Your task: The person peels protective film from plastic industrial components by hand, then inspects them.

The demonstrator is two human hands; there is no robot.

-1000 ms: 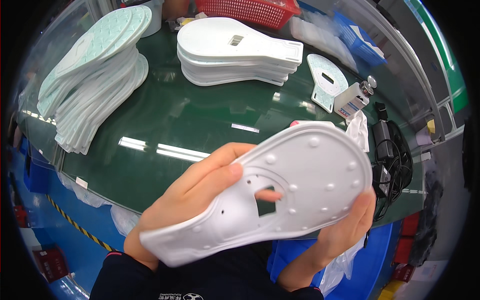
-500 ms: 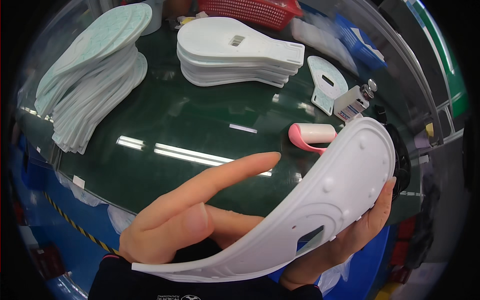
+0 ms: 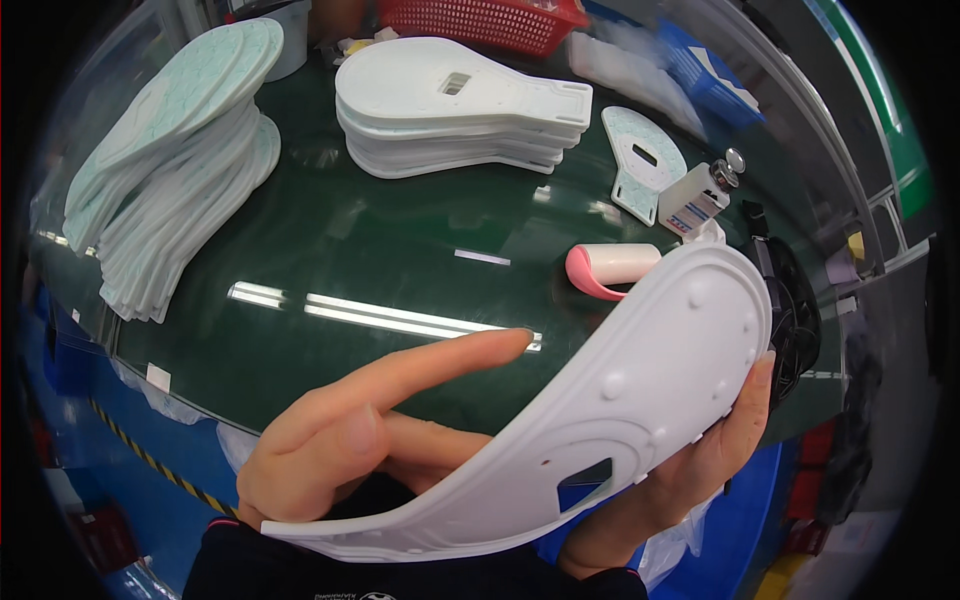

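A curved white plastic panel (image 3: 650,400) with a rectangular slot, a raised rim and small round bumps is held up tilted before me. My right hand (image 3: 705,465) grips its right edge, thumb along the rim; its other fingers are hidden behind. My left hand (image 3: 320,445) is beyond the panel's lower-left end, index finger stretched out and thumb apart. Its remaining fingers pass behind the panel, so whether they touch it is hidden. Past the panel lies a pink-handled white roller (image 3: 615,263), near a white pump bottle (image 3: 695,198).
White paddle-shaped panels stand stacked (image 3: 440,90) at the back, beside a leaning pile (image 3: 180,190) at left. One smaller slotted plate (image 3: 640,155) lies near the bottle. Behind are a red basket (image 3: 490,22) and a blue basket (image 3: 710,75). Black cables (image 3: 795,320) lie at right.
The panel has shifted slightly left together with both hands. My left index finger has moved left and a little lower. The whole view has also shifted slightly.
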